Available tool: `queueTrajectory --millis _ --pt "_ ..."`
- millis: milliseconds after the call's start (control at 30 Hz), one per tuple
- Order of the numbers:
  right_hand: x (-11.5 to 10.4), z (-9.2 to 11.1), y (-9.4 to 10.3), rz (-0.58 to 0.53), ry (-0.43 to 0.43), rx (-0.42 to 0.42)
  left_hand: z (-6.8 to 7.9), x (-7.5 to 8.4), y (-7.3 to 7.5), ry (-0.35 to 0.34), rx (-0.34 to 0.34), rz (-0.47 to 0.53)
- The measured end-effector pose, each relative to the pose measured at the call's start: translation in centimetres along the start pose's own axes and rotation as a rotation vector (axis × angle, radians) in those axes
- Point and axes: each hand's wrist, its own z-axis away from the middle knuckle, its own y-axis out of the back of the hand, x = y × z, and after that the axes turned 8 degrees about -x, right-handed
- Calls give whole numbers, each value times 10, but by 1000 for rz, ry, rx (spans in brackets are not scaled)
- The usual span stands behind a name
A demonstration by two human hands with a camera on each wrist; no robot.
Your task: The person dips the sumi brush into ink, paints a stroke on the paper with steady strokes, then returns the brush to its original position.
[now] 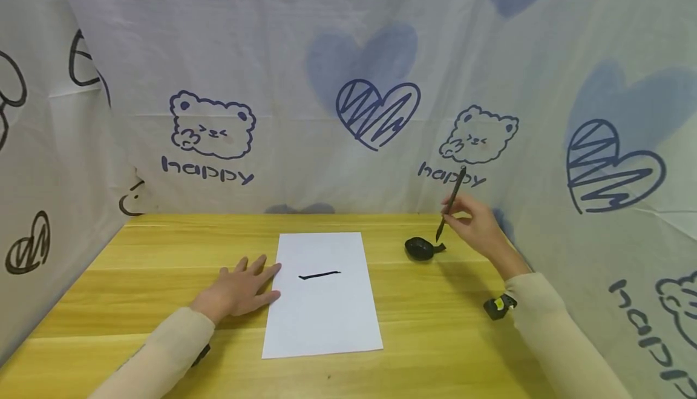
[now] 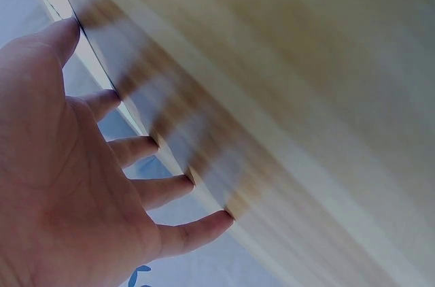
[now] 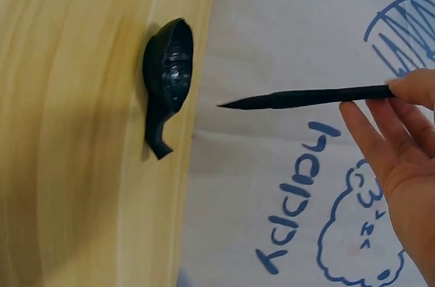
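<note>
A white sheet of paper [image 1: 321,320] lies on the wooden table, bearing one near-horizontal black stroke [image 1: 320,275]. My left hand [image 1: 239,289] rests with spread fingers on the table, its thumb and fingertip at the sheet's left edge. In the left wrist view, the fingertips [image 2: 197,231] touch the surface. My right hand [image 1: 475,223] pinches a dark writing brush [image 1: 451,204], tip pointing down. Just below the tip sits a small black ink dish [image 1: 419,249] with a short handle. The right wrist view shows the brush tip apart from the dish [image 3: 170,62], whose inside looks wet and shiny.
The yellow wooden table [image 1: 435,350] ends at a hanging white cloth [image 1: 294,175] printed with hearts and bears. More cloth closes in on the left and right sides. A dark device [image 1: 498,306] is strapped at my right wrist.
</note>
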Motion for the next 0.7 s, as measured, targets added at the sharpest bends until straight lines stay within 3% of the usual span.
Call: queueTrajectory --millis 300,500,700 --pt "16 8 -3 -58 25 -72 1 1 1 3 5 -5" --pt "42 15 -7 71 44 -90 1 1 3 0 2 2" --pt "65 21 -10 178 180 -87 2 2 3 -2 0 11"
